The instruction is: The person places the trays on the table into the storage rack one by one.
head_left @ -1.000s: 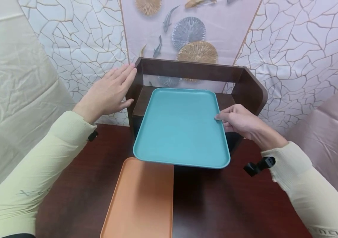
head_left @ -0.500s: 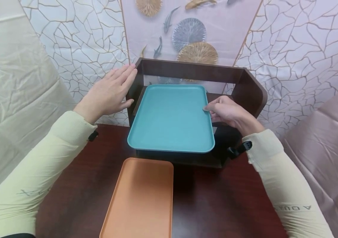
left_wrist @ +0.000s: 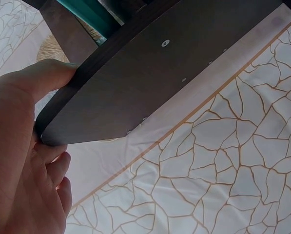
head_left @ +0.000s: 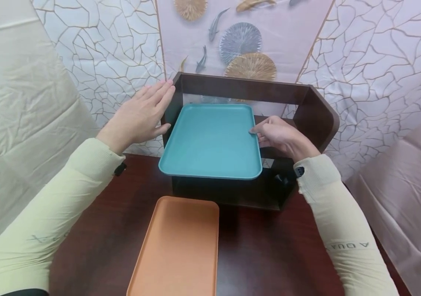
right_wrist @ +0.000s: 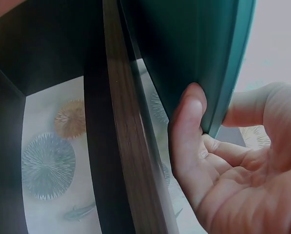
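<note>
A turquoise tray (head_left: 214, 139) lies tilted over the upper board of a dark brown wooden shelf (head_left: 245, 87). My right hand (head_left: 278, 133) pinches its right edge, thumb on top and fingers beneath. From the right wrist view, the tray's underside (right_wrist: 189, 44) rises beside the shelf board (right_wrist: 130, 146), with fingertips pressed against it. On the shelf's left side panel (left_wrist: 150, 63), my left hand (head_left: 140, 111) holds the edge, thumb on one face and fingers round the other in the left wrist view. Below, an orange tray (head_left: 178, 246) lies flat on the table.
The dark red wooden table (head_left: 269, 255) runs under the shelf. Behind stands patterned cloth (head_left: 366, 53) with gold cracks, and a panel of fish and round leaves. A pale curtain (head_left: 21, 102) hangs at left, and a pinkish one (head_left: 406, 197) at right.
My right hand has carried the turquoise tray away from me and slightly left, farther over the shelf's upper board. The left hand has stayed on the side panel. The orange tray has not moved.
</note>
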